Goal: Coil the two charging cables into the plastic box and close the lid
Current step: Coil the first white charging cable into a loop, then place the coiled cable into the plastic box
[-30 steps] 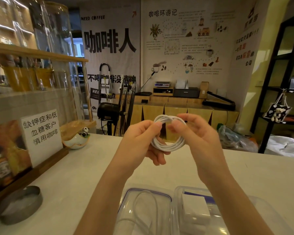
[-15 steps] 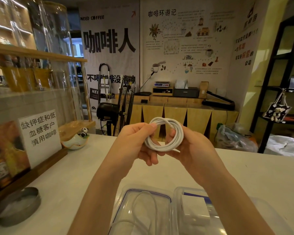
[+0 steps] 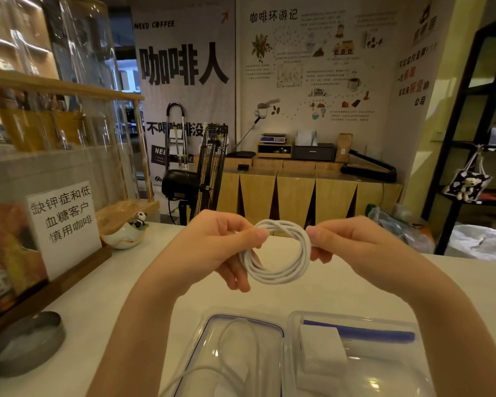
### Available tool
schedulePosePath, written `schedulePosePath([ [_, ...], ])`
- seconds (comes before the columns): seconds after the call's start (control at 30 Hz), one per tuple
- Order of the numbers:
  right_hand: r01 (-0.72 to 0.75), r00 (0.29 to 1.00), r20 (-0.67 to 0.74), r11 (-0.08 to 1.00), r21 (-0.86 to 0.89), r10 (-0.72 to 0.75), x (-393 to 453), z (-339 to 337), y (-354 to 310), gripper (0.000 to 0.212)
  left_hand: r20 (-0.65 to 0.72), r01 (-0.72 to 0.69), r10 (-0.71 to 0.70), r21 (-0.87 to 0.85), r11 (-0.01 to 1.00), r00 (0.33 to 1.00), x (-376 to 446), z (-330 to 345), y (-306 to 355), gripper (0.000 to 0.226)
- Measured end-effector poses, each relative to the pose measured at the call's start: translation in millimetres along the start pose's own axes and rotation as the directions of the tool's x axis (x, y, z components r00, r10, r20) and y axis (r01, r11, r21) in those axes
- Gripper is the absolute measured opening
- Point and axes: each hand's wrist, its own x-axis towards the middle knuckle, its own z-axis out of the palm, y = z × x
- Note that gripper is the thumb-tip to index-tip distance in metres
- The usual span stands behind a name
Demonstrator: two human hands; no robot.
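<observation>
Hands meet at the centre of the frame above a pale counter (image 3: pixel 455 282), both holding one white cable coil (image 3: pixel 278 252) up in the air. The left hand (image 3: pixel 212 247) pinches the coil's upper left arc between thumb and fingers, its lower fingers curled behind the loops and partly hidden. The right hand (image 3: pixel 352 242) grips the coil's right edge with its fingertips; the cable's plug ends cannot be made out.

At the bottom of the frame a clear plastic box (image 3: pixel 355 353) lies open, its lower part cut off by the frame edge. A second cable (image 3: pixel 241 351) shows faintly through the transparent left section, loose and blurred, and whether that section is lid or tray is hard to tell. A white charger block (image 3: pixel 321 346) sits in the right section beside a blue strip (image 3: pixel 364 333).
</observation>
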Motion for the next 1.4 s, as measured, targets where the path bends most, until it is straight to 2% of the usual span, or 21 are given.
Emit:
schedulePosePath([
  [0.13, -0.105, 0.993, -0.032, 0.981, 0.163, 0.112, -3, -10, 3, 0.04, -0.094, -0.009, 0.003, -0.059, 0.998, 0.996, 7, 21, 1, 0.026],
  [0.2, -0.139, 0.987, -0.048, 0.972, 0.192, 0.151, -8, -16, 3, 0.045, -0.116, 0.004, -0.013, -0.079, 0.997, 0.993, 11, 32, -1, 0.022],
  [0.3, -0.117, 0.989, -0.08, 0.99, 0.078, 0.124, -24, -21, 6, 0.045, -0.099, 0.063, -0.072, -0.095, 0.993, 0.992, 15, 54, -4, 0.021],
  [0.43, -0.247, 0.962, -0.114, 0.969, 0.006, 0.246, -50, -25, 22, 0.011, -0.006, 0.168, -0.168, -0.028, 0.985, 0.986, 20, 89, -11, 0.019],
  [0.6, -0.477, 0.874, -0.121, 0.879, -0.017, 0.472, -81, -42, 49, 0.014, 0.118, 0.242, -0.248, 0.067, 0.968, 0.961, 23, 127, -18, 0.016],
  [0.73, -0.57, 0.822, -0.08, 0.817, -0.087, 0.564, -92, -54, 66, 0.015, 0.136, 0.278, -0.314, 0.233, 0.932, 0.939, 35, 155, -28, 0.009],
  [0.93, -0.516, 0.832, -0.026, 0.754, -0.407, 0.555, -88, -47, 86, 0.014, 0.123, 0.221, -0.342, 0.555, 0.802, 0.932, 43, 185, -49, 0.012],
  [1.0, -0.487, 0.837, -0.049, 0.702, -0.519, 0.545, -82, -42, 92, 0.005, 0.111, 0.192, -0.338, 0.643, 0.742, 0.934, 44, 190, -53, 0.011],
  [1.1, -0.438, 0.847, -0.066, 0.621, -0.65, 0.528, -77, -32, 96, 0.008, 0.099, 0.171, -0.349, 0.727, 0.664, 0.932, 46, 195, -55, 0.018],
  [1.2, -0.387, 0.853, -0.05, 0.566, -0.728, 0.519, -74, -23, 98, 0.013, 0.113, 0.168, -0.383, 0.761, 0.627, 0.917, 47, 198, -56, 0.031],
  [1.4, -0.342, 0.873, -0.066, 0.51, -0.79, 0.483, -73, -15, 96, 0.018, 0.131, 0.112, -0.395, 0.838, 0.535, 0.909, 47, 205, -57, 0.039],
])
